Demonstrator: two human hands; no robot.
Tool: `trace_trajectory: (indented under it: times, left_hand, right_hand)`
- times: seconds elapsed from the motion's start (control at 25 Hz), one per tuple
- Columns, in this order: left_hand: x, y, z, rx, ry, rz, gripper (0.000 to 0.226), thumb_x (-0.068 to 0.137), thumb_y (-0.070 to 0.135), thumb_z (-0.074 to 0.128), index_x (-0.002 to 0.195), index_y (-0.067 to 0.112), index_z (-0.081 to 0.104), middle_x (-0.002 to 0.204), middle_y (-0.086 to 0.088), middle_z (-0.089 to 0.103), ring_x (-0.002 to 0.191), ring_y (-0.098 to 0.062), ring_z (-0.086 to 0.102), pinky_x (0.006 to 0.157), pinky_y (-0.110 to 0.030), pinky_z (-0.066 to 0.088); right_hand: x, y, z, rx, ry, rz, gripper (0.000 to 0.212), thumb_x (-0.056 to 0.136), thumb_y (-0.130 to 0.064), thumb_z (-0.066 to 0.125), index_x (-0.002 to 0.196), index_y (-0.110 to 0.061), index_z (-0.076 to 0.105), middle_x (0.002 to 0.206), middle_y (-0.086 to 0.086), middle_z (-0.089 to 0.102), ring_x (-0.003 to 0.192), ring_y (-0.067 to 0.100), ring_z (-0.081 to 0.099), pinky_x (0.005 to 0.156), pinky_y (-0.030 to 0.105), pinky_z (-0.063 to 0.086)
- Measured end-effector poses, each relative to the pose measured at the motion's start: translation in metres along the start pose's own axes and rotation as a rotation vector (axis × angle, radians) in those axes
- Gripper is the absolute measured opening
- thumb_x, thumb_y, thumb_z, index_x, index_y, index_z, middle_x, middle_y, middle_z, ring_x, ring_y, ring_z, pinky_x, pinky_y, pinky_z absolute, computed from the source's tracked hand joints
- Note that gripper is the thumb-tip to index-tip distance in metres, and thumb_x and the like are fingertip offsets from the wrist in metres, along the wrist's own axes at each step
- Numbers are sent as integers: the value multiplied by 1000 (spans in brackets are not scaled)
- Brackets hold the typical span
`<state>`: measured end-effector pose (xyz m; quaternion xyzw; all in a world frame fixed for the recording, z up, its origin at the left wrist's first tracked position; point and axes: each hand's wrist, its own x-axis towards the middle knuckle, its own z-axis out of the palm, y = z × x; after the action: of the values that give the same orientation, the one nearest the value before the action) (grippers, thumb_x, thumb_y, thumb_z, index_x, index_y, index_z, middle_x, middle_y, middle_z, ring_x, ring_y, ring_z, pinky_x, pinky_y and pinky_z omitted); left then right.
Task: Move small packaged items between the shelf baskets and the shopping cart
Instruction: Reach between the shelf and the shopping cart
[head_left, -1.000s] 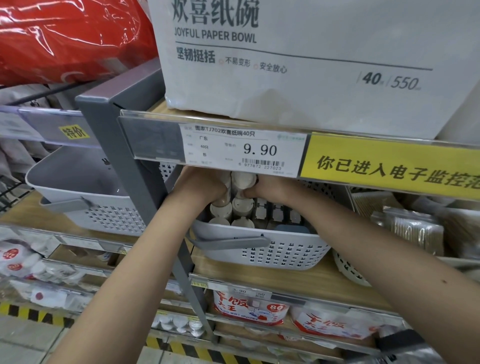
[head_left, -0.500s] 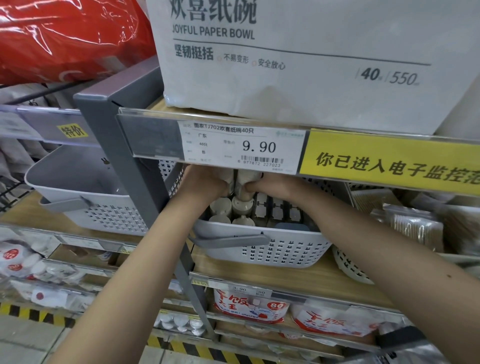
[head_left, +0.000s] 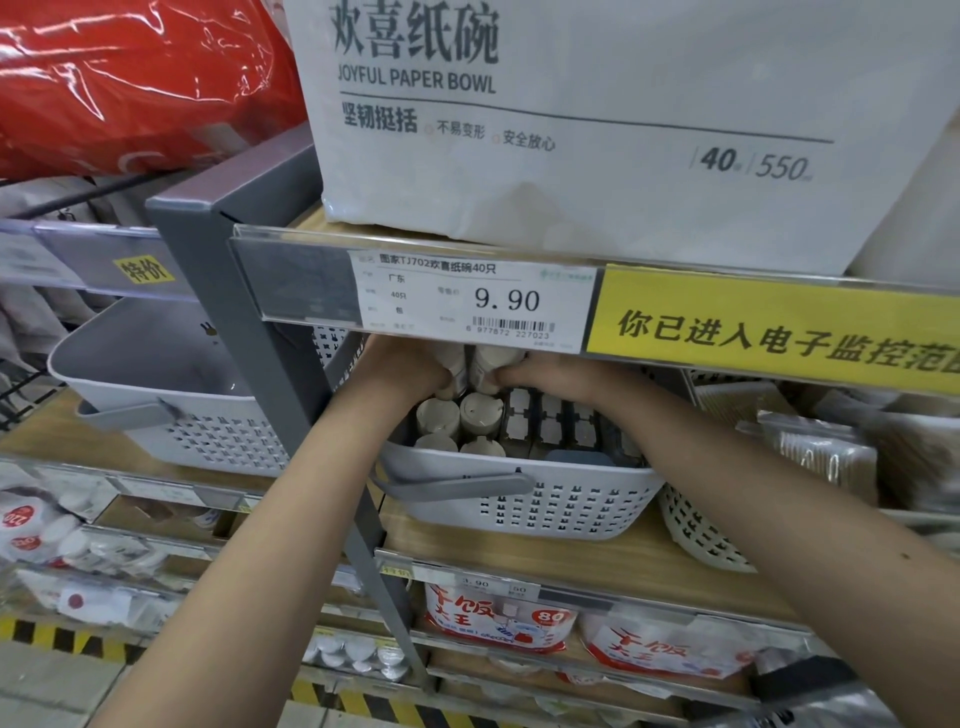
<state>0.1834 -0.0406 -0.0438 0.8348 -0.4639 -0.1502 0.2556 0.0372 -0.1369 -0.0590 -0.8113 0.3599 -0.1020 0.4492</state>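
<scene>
Each grip grasps one small white bottle: left hand (head_left: 402, 371), right hand (head_left: 540, 371), at twelve o'clock in the basket (head_left: 519, 512). The bottles (head_left: 480, 415) look light, stiff and slick; I'd hold them round the body.

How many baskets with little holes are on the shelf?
3: one gray basket at left, the middle basket both hands reach into, and one partly hidden basket at right. More may be hidden.

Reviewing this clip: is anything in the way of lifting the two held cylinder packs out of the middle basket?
Yes. The left hand and right hand each grip a cylinder pack at the back of the basket, directly under the price rail of the upper shelf. A straight lift looks blocked; they probably must come forward first.
</scene>
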Motion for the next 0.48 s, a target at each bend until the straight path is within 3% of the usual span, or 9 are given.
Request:
trace_trajectory:
  times: [0.16, 0.28, 0.48]
  left_hand:
    - [-5, 0, 3, -3, 10, 39, 32, 74, 7, 66, 102, 18, 54, 98, 0, 56, 93, -18, 53, 58, -21, 35]
    - [-6, 2, 5, 36, 55, 101, 36, 75, 5, 64, 109, 14, 56, 108, -4, 59, 100, -22, 55, 71, -28, 42]
    - [-12, 3, 4, 96, 130, 142, 33, 84, 6, 54, 116, 13, 54, 112, -8, 59, 86, -14, 44, 64, -24, 31]
  right_hand:
    - [1, -2, 4, -35, 33, -10, 44, 88, -19, 65, 130, -15, 51, 131, 8, 54, 116, 25, 52, 104, 41, 39]
    - [1, -2, 5, 7, 80, -62, 46, 87, -14, 66, 130, -13, 52, 131, 8, 54, 117, 24, 51, 101, 36, 40]
    - [-4, -1, 9, -65, 202, -205, 51, 83, -16, 72, 129, -16, 52, 130, 5, 55, 116, 15, 50, 95, 27, 39]
